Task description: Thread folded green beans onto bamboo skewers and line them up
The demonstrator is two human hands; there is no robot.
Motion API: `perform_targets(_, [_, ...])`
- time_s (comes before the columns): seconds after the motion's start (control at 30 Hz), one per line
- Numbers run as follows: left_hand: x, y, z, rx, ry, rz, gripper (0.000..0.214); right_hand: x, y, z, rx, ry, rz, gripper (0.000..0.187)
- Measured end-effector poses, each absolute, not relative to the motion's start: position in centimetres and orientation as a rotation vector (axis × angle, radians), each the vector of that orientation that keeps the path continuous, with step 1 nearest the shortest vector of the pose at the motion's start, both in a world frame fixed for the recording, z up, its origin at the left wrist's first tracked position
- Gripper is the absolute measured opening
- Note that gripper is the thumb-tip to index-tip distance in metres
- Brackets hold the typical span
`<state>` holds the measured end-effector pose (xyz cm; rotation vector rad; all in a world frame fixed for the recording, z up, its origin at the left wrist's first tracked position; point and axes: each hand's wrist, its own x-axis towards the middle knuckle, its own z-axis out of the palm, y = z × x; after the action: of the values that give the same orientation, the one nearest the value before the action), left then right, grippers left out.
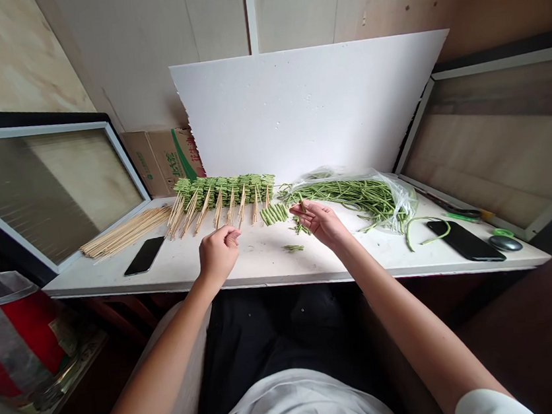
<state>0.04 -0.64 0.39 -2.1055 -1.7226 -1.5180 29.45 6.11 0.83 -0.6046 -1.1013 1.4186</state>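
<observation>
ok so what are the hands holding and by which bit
The right hand pinches a short piece of green long bean near its lower end. The left hand shows nothing held.

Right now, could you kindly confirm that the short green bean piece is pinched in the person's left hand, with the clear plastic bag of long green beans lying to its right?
Not quite: the head view shows the short green bean piece pinched in the right hand, not the left hand. The clear plastic bag of long green beans does lie to the right.

Green bean pieces (274, 214) piled loose; skewered bean rows (224, 191) just beside
</observation>
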Motion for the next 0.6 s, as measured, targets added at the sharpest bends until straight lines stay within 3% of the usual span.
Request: perform_targets(0.6, [0.38,-0.88,0.48,-2.061,-1.676,-1.524,0.022,28.78,6.14,0.39,-0.692,-1.088,1.308,0.031])
